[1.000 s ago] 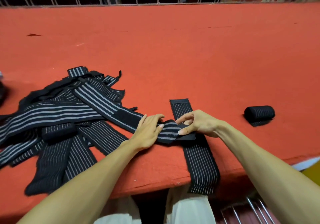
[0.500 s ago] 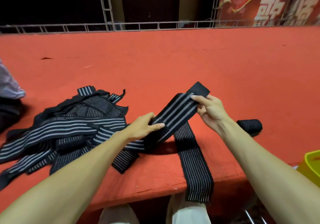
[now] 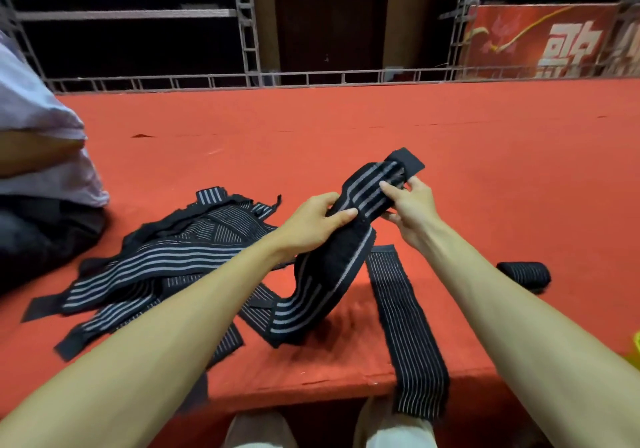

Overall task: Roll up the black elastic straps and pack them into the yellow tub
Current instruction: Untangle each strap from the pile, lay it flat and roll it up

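Above the red counter (image 3: 346, 128), the striped strap (image 3: 332, 267), flat a second ago, is now lifted, left hand (image 3: 311, 219) gripping mid-length, right hand (image 3: 412, 205) pinching near its velcro end, tail on the counter, so rolling probably starts next, well short of the yellow tub (image 3: 636, 345).
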Demonstrator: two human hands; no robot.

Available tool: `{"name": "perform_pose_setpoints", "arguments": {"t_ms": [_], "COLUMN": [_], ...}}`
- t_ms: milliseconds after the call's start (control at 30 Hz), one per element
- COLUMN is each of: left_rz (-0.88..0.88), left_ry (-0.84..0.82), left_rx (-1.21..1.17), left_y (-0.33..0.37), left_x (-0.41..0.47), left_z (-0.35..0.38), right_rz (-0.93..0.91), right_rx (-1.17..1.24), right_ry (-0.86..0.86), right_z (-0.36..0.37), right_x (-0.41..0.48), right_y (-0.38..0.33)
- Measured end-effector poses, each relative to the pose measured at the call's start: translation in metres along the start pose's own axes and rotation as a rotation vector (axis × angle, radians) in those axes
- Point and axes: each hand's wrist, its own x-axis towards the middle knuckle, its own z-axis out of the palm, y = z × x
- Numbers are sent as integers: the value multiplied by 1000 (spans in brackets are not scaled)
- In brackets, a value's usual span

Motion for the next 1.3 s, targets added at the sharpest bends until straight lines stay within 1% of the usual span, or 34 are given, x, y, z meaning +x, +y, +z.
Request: {"name": "perform_pose_setpoints", "arguments": {"t_ms": [67, 167, 300, 367, 433, 533, 600, 667, 800, 867, 933, 1033, 1100, 1200, 1300], "left_rz": [-61, -134, -222, -249, -267, -303, -334, -353, -388, -407, -432, -428, -411, -457, -568], "left_ry": [-14, -24, -47, -43, -9, 71, 106, 60, -153, -169, -96, 44, 122, 204, 255], "left_rx": [-200, -423, -631, -679, -664, -556, -486, -429, -342, -331, -401, -582, -628, -528, -362], "left_y": [12, 22, 26, 21, 11, -18, -41, -62, -112, -131, -146, -161, -174, -190, -202], "left_x": [-5, -10, -15, -15, -13, -8, -6, -9, -15, -13, -7, 4, 12, 20, 28], "left_z": [-1, -4, -3, -2, 2, 11, 17, 21, 26, 29, 32, 35, 35, 36, 43], "right_rz": [5, 43, 42, 41, 55, 110, 135, 139, 148, 157, 168, 174, 172, 199, 284], "right_rx": [54, 170, 131, 93, 39, -19, -62, -80, -134, -161, -177, -181, -201, -250, -310], "right_ry": [35, 63, 100, 109, 93, 20, 7, 24, 57, 57, 61, 89, 105, 90, 7], "right_z": [5, 10, 18, 23, 27, 33, 35, 36, 44, 51, 57, 62, 66, 76, 84], "right_x": [4, 9, 19, 24, 28, 34, 42, 51, 77, 90, 103, 126, 142, 161, 168], "right_y": [-6, -9, -1, 5, 12, 26, 40, 55, 86, 102, 118, 141, 157, 179, 197]}}
